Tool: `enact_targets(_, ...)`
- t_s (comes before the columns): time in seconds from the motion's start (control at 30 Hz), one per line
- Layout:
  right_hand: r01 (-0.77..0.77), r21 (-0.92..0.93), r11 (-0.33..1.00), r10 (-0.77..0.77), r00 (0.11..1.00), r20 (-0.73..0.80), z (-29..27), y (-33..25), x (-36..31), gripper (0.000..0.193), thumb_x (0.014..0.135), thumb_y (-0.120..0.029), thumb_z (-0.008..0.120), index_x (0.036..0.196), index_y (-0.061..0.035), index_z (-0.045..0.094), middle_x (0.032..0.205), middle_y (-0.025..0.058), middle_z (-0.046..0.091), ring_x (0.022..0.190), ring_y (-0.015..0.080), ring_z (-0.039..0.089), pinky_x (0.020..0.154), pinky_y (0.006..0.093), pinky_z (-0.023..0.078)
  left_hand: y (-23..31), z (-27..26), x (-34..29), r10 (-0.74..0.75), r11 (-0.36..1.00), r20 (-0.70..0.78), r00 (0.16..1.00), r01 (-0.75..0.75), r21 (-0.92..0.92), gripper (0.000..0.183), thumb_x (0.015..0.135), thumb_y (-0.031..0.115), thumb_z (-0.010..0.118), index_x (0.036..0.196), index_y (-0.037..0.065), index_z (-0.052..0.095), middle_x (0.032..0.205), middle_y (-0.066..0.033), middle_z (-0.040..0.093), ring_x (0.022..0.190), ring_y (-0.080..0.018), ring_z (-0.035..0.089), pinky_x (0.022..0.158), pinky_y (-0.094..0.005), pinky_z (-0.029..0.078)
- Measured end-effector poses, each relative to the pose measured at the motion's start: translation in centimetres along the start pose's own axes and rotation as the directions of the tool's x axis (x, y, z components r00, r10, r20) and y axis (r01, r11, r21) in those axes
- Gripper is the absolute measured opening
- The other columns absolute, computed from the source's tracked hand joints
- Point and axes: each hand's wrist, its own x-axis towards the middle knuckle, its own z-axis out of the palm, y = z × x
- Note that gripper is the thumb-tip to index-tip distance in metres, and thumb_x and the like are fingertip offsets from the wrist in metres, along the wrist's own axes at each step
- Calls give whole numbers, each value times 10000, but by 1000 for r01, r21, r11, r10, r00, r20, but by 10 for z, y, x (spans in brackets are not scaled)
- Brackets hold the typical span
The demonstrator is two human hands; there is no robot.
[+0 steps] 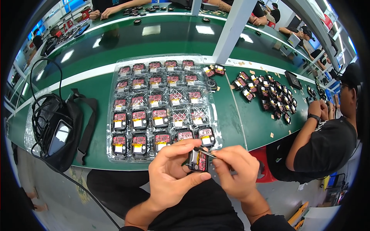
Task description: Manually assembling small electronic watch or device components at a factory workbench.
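My left hand (167, 177) holds a small black watch case (194, 163), back off, between thumb and fingers. A red circuit board and a silver part show inside it. Pinched in my right hand (239, 173) is a thin pair of tweezers (208, 154), its tips at the upper edge of the case. What the tips touch is too small to tell. Just beyond my hands lies a clear plastic tray (110, 134) with rows of similar open cases; one case (206, 136) sits in its near right corner. Several pockets hold no case.
A black bag (73, 127) with a phone (61, 134) and a cable lies at the left. Right of the tray is a pile of cases (275, 96), with a co-worker (320, 142) seated beside it. A white post (233, 34) rises behind the tray, before a green conveyor (173, 40).
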Motion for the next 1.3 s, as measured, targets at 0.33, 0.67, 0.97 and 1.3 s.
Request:
enact_targets(0.33, -220, -306, 926, 130, 948, -289, -21, 91, 19, 248, 911, -81, 680, 1140, 10, 651, 1052, 159, 606, 713, 309, 646, 602, 389, 509, 19, -1, 20, 337, 618, 14, 941, -232, 751, 469, 680, -108, 836, 1044, 31, 574, 1118, -158, 575, 1053, -261, 630, 824, -357, 565)
enact_targets(0.67, -432, -561, 705, 350, 901, -254, -20, 110, 39, 339, 928, -291, 679, 1177, -67, 629, 1205, 139, 523, 691, 376, 665, 641, 484, 528, 11, 1, 73, 283, -46, 135, 949, -128, 991, 214, 717, 1, 817, 876, 0, 675, 911, -118, 684, 868, -289, 647, 740, -387, 515)
enact_targets(0.97, -449, -536, 715, 373, 893, -251, -22, 111, 36, 286, 913, -262, 687, 1122, -76, 633, 1219, 110, 539, 695, 364, 664, 640, 483, 526, 22, 12, 68, 112, -200, 66, 992, -43, 979, 483, 738, 276, 853, 1092, -2, 680, 1096, -163, 702, 1129, -380, 610, 980, -490, 449)
enact_targets(1.3, -295, -472, 831, 212, 952, -223, -11, 116, 38, 209, 871, -166, 722, 1036, -72, 634, 1206, 131, 607, 945, 373, 658, 766, 449, 525, 38, -9, 51, -121, -336, 207, 971, -236, 912, 640, 816, 502, 744, 1244, 34, 662, 1375, -160, 595, 1399, -415, 417, 1149, -642, 237)
